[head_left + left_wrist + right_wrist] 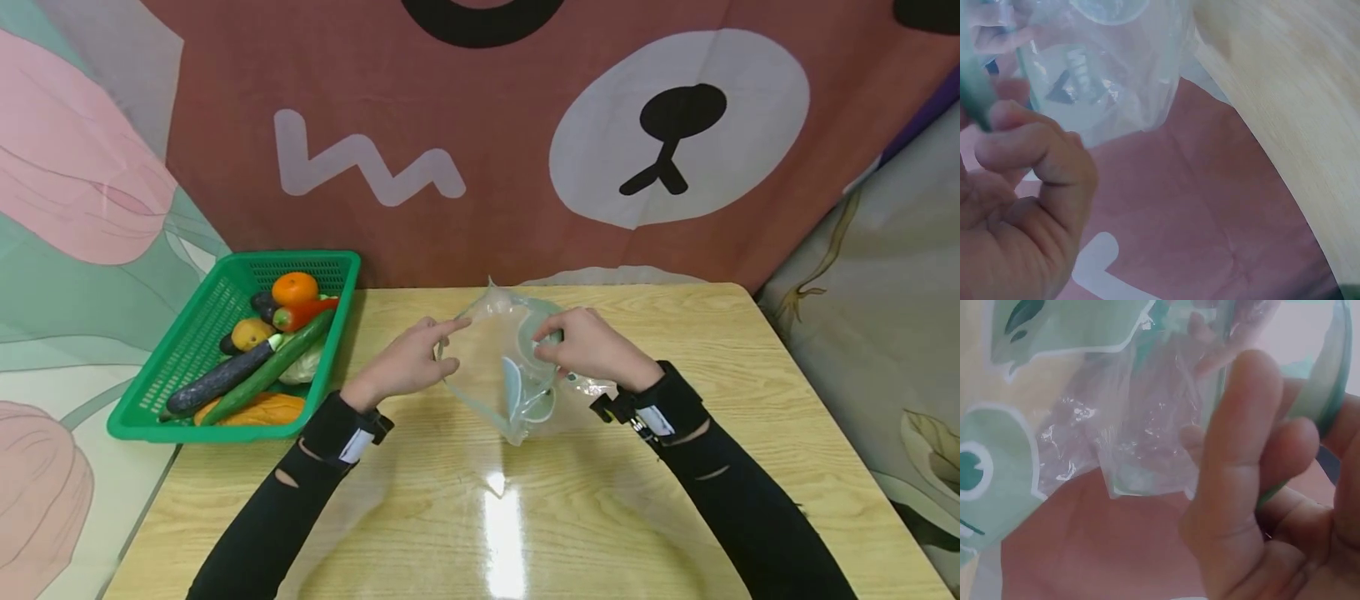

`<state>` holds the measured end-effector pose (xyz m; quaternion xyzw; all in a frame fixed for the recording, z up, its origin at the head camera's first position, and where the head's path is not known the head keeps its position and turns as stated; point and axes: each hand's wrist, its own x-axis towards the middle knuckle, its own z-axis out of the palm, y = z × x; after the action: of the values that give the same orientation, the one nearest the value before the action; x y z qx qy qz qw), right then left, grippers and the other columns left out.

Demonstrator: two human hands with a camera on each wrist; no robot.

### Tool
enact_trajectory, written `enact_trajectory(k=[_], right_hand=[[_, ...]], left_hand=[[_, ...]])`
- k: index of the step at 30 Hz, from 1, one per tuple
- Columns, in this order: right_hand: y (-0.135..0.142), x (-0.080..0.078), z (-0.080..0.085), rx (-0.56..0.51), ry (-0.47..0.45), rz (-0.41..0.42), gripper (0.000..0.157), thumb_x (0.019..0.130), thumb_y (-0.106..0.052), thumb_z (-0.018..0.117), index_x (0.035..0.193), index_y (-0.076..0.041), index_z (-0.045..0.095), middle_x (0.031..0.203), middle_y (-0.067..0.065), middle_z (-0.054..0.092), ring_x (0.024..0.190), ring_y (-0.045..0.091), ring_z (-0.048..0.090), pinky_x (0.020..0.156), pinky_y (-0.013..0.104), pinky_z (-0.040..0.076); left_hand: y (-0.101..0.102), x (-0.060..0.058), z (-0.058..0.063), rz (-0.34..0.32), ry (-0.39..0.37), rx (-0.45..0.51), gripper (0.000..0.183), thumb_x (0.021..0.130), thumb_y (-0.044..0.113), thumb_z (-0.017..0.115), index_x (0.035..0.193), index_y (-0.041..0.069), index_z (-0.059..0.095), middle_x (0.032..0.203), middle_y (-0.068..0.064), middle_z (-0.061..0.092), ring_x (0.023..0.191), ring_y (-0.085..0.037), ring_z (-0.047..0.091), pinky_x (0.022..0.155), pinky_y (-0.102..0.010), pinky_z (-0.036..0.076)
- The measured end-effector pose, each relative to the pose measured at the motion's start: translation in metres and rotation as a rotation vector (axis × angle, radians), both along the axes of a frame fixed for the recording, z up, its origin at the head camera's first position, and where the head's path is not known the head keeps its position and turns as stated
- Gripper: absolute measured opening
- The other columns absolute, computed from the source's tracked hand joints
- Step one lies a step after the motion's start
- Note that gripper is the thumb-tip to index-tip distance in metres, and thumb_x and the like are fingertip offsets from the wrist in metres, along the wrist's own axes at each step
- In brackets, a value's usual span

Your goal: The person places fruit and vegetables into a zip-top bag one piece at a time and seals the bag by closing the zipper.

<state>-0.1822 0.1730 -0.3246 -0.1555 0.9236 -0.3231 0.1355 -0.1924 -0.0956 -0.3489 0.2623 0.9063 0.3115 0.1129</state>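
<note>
A clear plastic bag with pale green printing is spread between both hands above the table. My left hand is at the bag's left edge, its index finger stretched along the rim and its other fingers curled. In the left wrist view, those curled fingers hold the bag's green edge. On the other side, my right hand pinches the rim between thumb and fingers. From the right wrist, the bag's crinkled clear film hangs beside the bent fingers, with a printed green face on it.
At the table's left end sits a green basket of produce: an eggplant, a cucumber, a red pepper, an orange fruit and more. Behind the wooden table hangs a brown cloth with a bear's face.
</note>
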Motion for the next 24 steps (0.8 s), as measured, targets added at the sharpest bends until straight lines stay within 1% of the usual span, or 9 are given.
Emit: enact_trajectory(k=[3,5,7,9,11,13,16,19,24], right_hand=[[-0.003,-0.001,-0.001,-0.038,-0.016,-0.011,0.03,0.088,-0.02,0.064,0.115,-0.005,0.066,0.089,0.004,0.068,0.054,0.016,0.064,0.057,0.031,0.048],[-0.006,-0.001,-0.001,-0.038,-0.014,-0.014,0.031,0.088,-0.021,0.064,0.115,-0.006,0.066,0.089,0.004,0.069,0.053,0.016,0.064,0.058,0.031,0.047],[-0.008,0.0,-0.001,-0.032,-0.008,-0.015,0.031,0.088,-0.021,0.064,0.115,-0.007,0.066,0.088,0.004,0.069,0.052,0.015,0.063,0.06,0.03,0.047],[-0.009,0.0,-0.001,-0.027,0.0,-0.012,0.03,0.088,-0.021,0.064,0.115,-0.007,0.066,0.09,0.004,0.069,0.052,0.014,0.062,0.063,0.03,0.047],[-0.009,0.002,0.0,-0.033,0.0,-0.011,0.03,0.088,-0.019,0.063,0.115,-0.006,0.066,0.093,0.005,0.069,0.052,0.014,0.062,0.063,0.03,0.048],[-0.008,0.002,0.0,-0.039,-0.002,-0.007,0.03,0.088,-0.018,0.063,0.115,-0.005,0.066,0.099,0.005,0.068,0.053,0.014,0.062,0.063,0.03,0.048],[-0.007,0.003,-0.001,-0.041,0.003,0.003,0.032,0.088,-0.018,0.063,0.116,-0.004,0.065,0.101,0.005,0.068,0.052,0.015,0.061,0.06,0.03,0.047],[-0.006,0.003,0.0,-0.039,0.015,0.007,0.033,0.088,-0.018,0.062,0.117,-0.003,0.065,0.103,0.006,0.067,0.052,0.015,0.061,0.058,0.03,0.046],[-0.006,0.005,0.0,-0.039,0.02,0.005,0.032,0.088,-0.018,0.062,0.117,-0.005,0.065,0.104,0.008,0.067,0.052,0.014,0.061,0.061,0.03,0.049]], left_hand=[[-0.008,0.003,0.003,-0.039,-0.05,0.022,0.058,0.093,0.026,0.061,0.146,0.018,0.038,0.099,-0.011,0.043,0.06,-0.018,0.046,0.06,-0.03,0.042],[-0.016,0.004,0.007,-0.055,-0.077,0.042,0.057,0.095,0.029,0.059,0.147,0.019,0.037,0.104,-0.011,0.042,0.068,-0.018,0.049,0.064,-0.03,0.044],[-0.028,0.004,0.014,-0.042,-0.085,0.05,0.055,0.096,0.031,0.057,0.146,0.02,0.038,0.112,-0.012,0.043,0.077,-0.02,0.053,0.068,-0.032,0.046],[-0.043,0.003,0.021,0.001,-0.076,0.034,0.053,0.096,0.032,0.055,0.145,0.02,0.04,0.118,-0.014,0.045,0.087,-0.022,0.054,0.072,-0.034,0.047],[-0.06,-0.001,0.028,0.062,-0.048,-0.02,0.051,0.097,0.033,0.054,0.143,0.017,0.042,0.122,-0.016,0.048,0.093,-0.026,0.055,0.073,-0.037,0.048],[-0.078,-0.003,0.034,0.128,-0.015,-0.107,0.051,0.096,0.033,0.055,0.142,0.012,0.043,0.126,-0.02,0.049,0.102,-0.032,0.054,0.078,-0.044,0.048],[-0.1,-0.003,0.04,0.19,0.017,-0.253,0.056,0.095,0.033,0.057,0.14,0.004,0.042,0.132,-0.028,0.044,0.118,-0.042,0.043,0.088,-0.054,0.042],[-0.119,-0.005,0.041,0.197,-0.003,-0.338,0.061,0.093,0.032,0.059,0.14,-0.001,0.04,0.137,-0.032,0.038,0.124,-0.048,0.033,0.093,-0.06,0.035],[-0.149,-0.013,0.039,0.156,-0.071,-0.396,0.062,0.091,0.024,0.061,0.139,-0.006,0.037,0.134,-0.033,0.039,0.121,-0.05,0.035,0.091,-0.06,0.036]])
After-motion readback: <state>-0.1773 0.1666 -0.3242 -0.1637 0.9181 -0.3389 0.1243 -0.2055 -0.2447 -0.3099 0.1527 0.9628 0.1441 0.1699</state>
